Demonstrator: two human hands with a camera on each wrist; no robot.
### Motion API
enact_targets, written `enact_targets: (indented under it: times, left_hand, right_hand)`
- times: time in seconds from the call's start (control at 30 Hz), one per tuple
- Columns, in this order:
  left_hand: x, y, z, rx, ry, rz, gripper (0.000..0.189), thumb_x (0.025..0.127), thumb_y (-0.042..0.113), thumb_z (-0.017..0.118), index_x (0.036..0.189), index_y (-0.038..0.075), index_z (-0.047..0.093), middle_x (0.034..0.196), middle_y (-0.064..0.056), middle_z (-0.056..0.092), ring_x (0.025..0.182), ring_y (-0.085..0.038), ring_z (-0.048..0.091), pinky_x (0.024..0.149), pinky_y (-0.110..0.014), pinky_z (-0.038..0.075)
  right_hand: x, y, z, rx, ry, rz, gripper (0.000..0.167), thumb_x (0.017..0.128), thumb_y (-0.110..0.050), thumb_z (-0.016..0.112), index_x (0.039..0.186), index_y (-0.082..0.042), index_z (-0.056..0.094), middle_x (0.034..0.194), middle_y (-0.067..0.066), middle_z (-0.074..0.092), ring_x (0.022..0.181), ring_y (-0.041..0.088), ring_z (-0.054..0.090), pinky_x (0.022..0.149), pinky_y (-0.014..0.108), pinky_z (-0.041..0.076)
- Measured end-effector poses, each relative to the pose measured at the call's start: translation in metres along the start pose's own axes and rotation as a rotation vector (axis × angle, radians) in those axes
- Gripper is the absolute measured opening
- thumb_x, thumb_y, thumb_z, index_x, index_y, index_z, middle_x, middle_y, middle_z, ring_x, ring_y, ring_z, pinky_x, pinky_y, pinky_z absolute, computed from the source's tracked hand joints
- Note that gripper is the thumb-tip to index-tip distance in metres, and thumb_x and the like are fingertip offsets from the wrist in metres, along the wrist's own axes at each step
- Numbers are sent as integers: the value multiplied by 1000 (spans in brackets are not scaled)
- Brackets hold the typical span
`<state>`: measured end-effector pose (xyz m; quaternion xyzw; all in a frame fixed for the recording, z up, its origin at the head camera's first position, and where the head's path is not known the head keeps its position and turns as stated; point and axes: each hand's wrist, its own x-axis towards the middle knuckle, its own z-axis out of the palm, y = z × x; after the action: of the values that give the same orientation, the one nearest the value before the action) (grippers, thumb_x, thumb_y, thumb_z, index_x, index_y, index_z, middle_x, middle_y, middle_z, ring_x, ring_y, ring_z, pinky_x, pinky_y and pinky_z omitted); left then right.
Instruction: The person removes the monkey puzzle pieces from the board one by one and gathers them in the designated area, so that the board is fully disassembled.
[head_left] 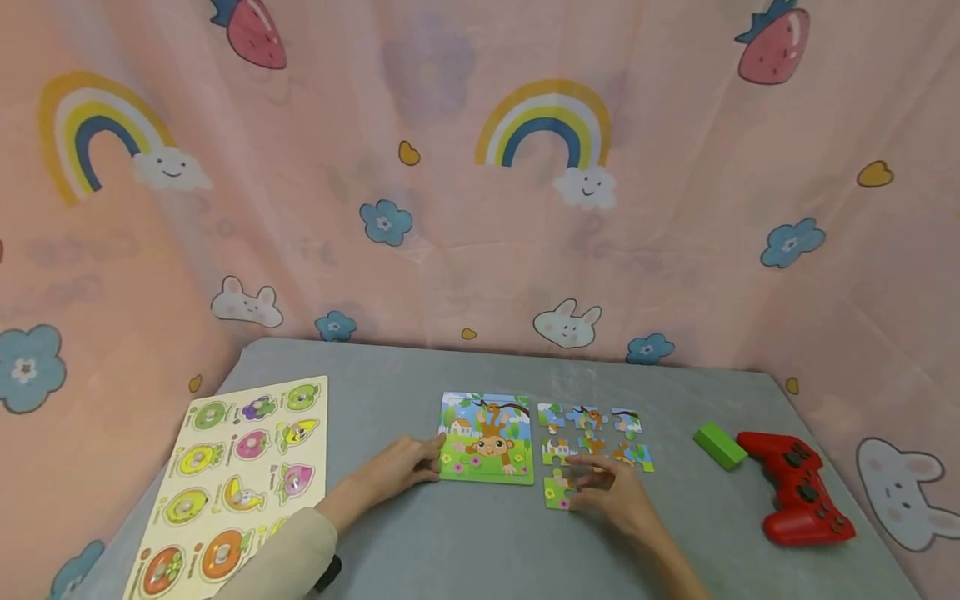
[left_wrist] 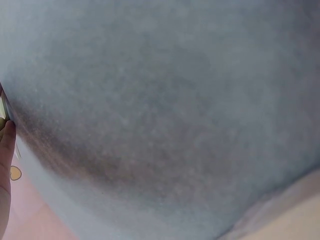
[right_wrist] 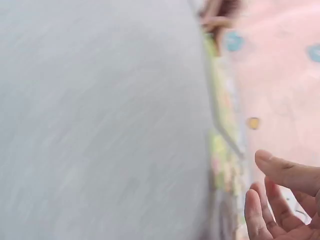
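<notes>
A square puzzle board (head_left: 486, 437) with a monkey picture lies flat on the grey table. My left hand (head_left: 401, 468) holds its lower left edge with thumb and fingers; only some fingertips (left_wrist: 7, 145) show in the left wrist view. To the right of the board, several loose jigsaw pieces (head_left: 557, 451) lie in rough rows, some overlapping or joined. My right hand (head_left: 617, 498) hovers over the lower row, thumb and fingers apart, close to a green piece with flowers (head_left: 557, 492). In the right wrist view its fingers (right_wrist: 285, 175) are spread with nothing between them.
At the left lies a cream fruit knob-puzzle board (head_left: 251, 467), partly behind my left sleeve (head_left: 288, 554). A green block (head_left: 720, 446) and a red game controller (head_left: 802, 492) sit at the right. A pink patterned curtain (head_left: 450, 292) surrounds the table.
</notes>
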<state>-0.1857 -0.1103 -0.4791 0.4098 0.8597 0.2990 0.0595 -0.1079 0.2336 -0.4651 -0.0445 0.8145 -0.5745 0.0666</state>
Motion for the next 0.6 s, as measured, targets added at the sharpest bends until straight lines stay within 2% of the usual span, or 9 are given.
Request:
enact_targets:
  times: [0.07, 0.27, 0.47, 0.6]
  left_hand:
    - [0, 0, -1, -2, 1, 5, 16, 86, 8, 71, 74, 11, 61, 131, -28, 51, 68, 3, 46, 62, -16, 43]
    - [-1, -1, -3, -15, 0, -2, 16, 86, 8, 70, 73, 11, 61, 128, -25, 55, 77, 2, 55, 64, -15, 44]
    - [0, -3, -1, -33, -6, -7, 15, 87, 9, 69, 74, 11, 61, 130, -24, 54, 74, 3, 54, 63, -16, 43]
    - [0, -2, 0, -39, -6, -15, 16, 87, 9, 69, 74, 11, 61, 132, -27, 50, 77, 0, 56, 64, -16, 44]
  right_hand:
    - [2, -6, 4, 61, -1, -3, 47, 81, -1, 74, 124, 10, 57, 114, 29, 61, 92, 28, 65, 72, 28, 54]
    - [18, -15, 28, 187, -99, -45, 47, 86, 1, 68, 127, 14, 51, 124, 33, 54, 107, 40, 59, 81, 28, 53]
    - [44, -17, 61, 276, -51, -15, 47, 84, 3, 69, 129, 8, 54, 132, 26, 52, 119, 40, 51, 94, 32, 48]
    - [60, -16, 72, 299, -44, -50, 48, 83, 9, 67, 129, 11, 52, 132, 28, 50, 122, 42, 48, 100, 37, 44]
